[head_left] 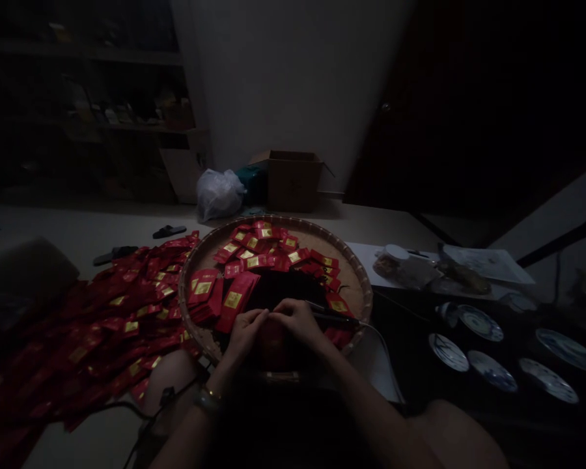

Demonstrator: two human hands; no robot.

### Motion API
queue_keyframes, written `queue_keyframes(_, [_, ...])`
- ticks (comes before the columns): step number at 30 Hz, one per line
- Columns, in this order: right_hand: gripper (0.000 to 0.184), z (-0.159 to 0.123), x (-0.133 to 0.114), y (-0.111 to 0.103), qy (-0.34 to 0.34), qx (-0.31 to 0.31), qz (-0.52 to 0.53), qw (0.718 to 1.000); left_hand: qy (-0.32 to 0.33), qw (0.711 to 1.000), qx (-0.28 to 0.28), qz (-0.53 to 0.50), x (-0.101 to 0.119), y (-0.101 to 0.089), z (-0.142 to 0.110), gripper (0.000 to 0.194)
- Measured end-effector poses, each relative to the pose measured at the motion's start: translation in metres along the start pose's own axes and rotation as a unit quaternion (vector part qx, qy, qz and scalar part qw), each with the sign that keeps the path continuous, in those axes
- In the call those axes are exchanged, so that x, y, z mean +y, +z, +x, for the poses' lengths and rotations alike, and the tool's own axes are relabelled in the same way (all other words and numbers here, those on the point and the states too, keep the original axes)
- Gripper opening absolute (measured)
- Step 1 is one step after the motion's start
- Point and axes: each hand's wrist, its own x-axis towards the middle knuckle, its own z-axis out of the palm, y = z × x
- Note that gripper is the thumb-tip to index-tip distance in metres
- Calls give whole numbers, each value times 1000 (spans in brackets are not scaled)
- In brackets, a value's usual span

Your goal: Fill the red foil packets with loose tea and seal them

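Observation:
My left hand (244, 335) and my right hand (297, 322) meet over a dim red sachet (273, 345), their fingertips pinching its top edge. They are above a round woven bamboo tray (317, 228) holding many red sachets with gold labels (237, 299). A dark heap (278, 290) lies in the tray just beyond my fingers. A black corded tool (334, 318), possibly a heat sealer, lies along my right hand's outer side. Whether that hand holds it, I cannot tell.
A wide spread of red sachets (122, 319) covers the floor to the left. Blue-and-white plates (481, 324) stand on a dark surface to the right, beyond papers (488, 264). A cardboard box (293, 182) and a plastic bag (219, 195) stand behind the tray.

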Motion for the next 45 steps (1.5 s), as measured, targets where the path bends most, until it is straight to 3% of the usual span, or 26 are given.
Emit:
queue_keyframes(6, [16,6,4,-11,12,-26,11,1000,4,1000,-19,19,-12,2,4,49])
queue_keyframes(9, [20,30,-1,-29,33,34,63,997,39,994,40,91,-15,-11,11,50])
queue_keyframes(10, [23,41,-5,-36,41,72,104,991,69,984,76,146,-15,-19,14,45])
queue_keyframes(12, [27,66,-13,-47,34,149,222,963,109,934,139,311,-14,-36,20,33])
queue_keyframes(14, [31,84,-19,-52,26,201,327,923,78,871,131,467,-11,-52,25,30])
queue_keyframes(15, [34,88,-19,-51,26,209,356,910,52,846,97,523,-10,-58,27,28])
queue_keyframes(18, [37,80,-9,-32,61,161,372,912,-34,799,21,600,-3,-67,35,25])
queue_keyframes(21, [31,51,10,-2,134,48,334,932,-77,791,9,607,1,-66,42,23])
queue_keyframes(25, [26,21,26,26,170,-13,318,933,-87,792,20,604,4,-66,45,23])
queue_keyframes(29, [31,16,31,35,185,-24,320,929,-52,802,46,593,3,-72,38,26])
queue_keyframes(30, [33,17,32,34,186,-12,325,927,-21,807,55,587,1,-72,34,26])
queue_keyframes(32, [38,20,35,32,188,30,339,921,139,824,112,538,-3,-69,28,21])
queue_keyframes(34, [44,22,39,28,184,55,342,920,257,838,106,469,-8,-61,22,26])
queue_keyframes(36, [54,21,42,26,162,29,324,932,303,865,76,392,-13,-49,18,28])
queue_keyframes(38, [66,17,43,26,117,3,293,949,286,905,21,315,-16,-37,15,30])
queue_keyframes(40, [73,11,43,26,66,14,256,964,226,946,-25,231,-17,-27,12,33])
queue_keyframes(42, [76,5,42,26,18,34,208,977,161,975,-21,151,-19,-19,10,37])
queue_keyframes(45, [72,-1,39,24,-55,41,86,994,101,992,1,80,-23,-12,9,53])
